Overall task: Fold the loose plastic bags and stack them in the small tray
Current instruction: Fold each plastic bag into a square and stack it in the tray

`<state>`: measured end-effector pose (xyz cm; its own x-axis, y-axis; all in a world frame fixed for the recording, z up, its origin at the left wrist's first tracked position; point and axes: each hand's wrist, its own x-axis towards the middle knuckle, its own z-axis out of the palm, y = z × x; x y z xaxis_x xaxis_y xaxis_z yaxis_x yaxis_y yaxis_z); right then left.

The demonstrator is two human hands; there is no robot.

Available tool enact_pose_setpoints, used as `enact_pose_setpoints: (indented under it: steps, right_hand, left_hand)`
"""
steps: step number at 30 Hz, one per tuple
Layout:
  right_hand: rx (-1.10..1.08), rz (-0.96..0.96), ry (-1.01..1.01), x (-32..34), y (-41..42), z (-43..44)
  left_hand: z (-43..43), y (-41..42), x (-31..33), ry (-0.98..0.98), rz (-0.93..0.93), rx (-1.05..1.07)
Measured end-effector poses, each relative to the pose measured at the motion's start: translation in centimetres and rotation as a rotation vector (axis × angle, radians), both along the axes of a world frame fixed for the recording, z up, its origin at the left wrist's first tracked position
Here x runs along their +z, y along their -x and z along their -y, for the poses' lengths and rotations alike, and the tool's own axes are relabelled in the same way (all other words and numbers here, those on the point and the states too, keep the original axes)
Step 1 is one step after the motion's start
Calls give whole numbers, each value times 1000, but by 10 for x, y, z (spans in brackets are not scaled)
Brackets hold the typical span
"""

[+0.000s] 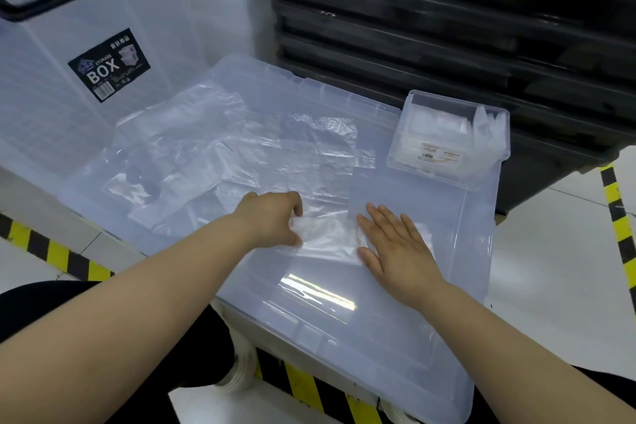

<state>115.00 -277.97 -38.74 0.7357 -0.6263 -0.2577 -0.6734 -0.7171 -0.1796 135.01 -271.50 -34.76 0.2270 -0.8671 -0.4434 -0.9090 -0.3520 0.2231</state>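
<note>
A clear plastic bag [327, 237] lies partly folded on the translucent lid [344, 313] of a storage box. My left hand [272, 217] pinches the bag's left edge with curled fingers. My right hand [392, 244] lies flat on its right part, fingers straight. Several loose clear bags [220, 155] lie spread over the lid's far left half. The small clear tray [447, 162] stands at the lid's far right corner with folded bags inside.
A large clear storage box [69, 55] with a black "BOX" label stands at the back left. Stacked black crates [464, 27] rise behind the tray. Yellow-black hazard tape [616, 213] marks the white floor on both sides.
</note>
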Motion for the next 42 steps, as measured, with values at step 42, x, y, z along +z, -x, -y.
enact_pose_setpoints:
  steps: [42]
  right_hand:
    - [93, 27, 40, 1, 15, 7]
  left_hand:
    - [-12, 107, -29, 401, -141, -188]
